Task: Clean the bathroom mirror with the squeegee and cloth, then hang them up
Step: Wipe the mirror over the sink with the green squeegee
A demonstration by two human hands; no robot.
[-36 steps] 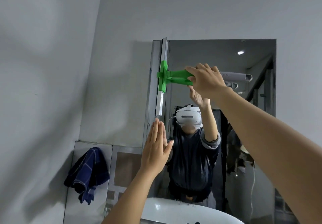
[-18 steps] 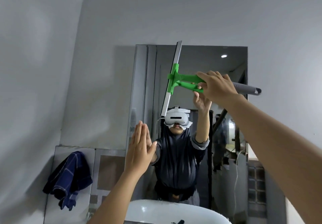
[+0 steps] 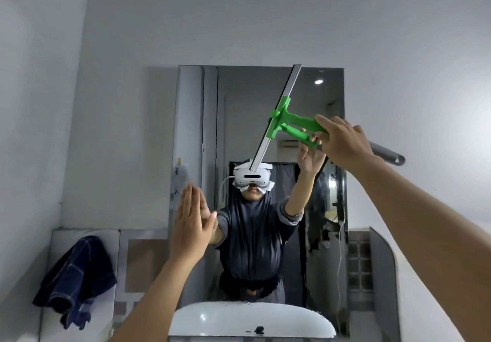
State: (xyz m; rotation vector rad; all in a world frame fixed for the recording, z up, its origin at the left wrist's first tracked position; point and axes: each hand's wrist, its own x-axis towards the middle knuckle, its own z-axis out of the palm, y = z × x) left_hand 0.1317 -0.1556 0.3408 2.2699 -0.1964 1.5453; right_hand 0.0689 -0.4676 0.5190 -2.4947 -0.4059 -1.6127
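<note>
The rectangular mirror (image 3: 231, 118) hangs on the grey wall straight ahead. My right hand (image 3: 342, 139) grips the green handle of the squeegee (image 3: 289, 122), whose long blade lies tilted against the upper right part of the glass; a grey handle end sticks out past my wrist. My left hand (image 3: 192, 224) is flat and open, fingers together, pressed at the mirror's lower left edge. A dark blue cloth (image 3: 77, 275) hangs on the tiled wall at the lower left, away from both hands.
A white basin (image 3: 249, 320) sits below the mirror at the bottom centre. The mirror reflects a person with a headset and a doorway behind. A side wall closes in on the left; tiled panels run under the mirror.
The squeegee has swept from the mirror's left edge across to the right and its blade has tilted. My left hand stays flat near the mirror's lower left. The view has shifted.
</note>
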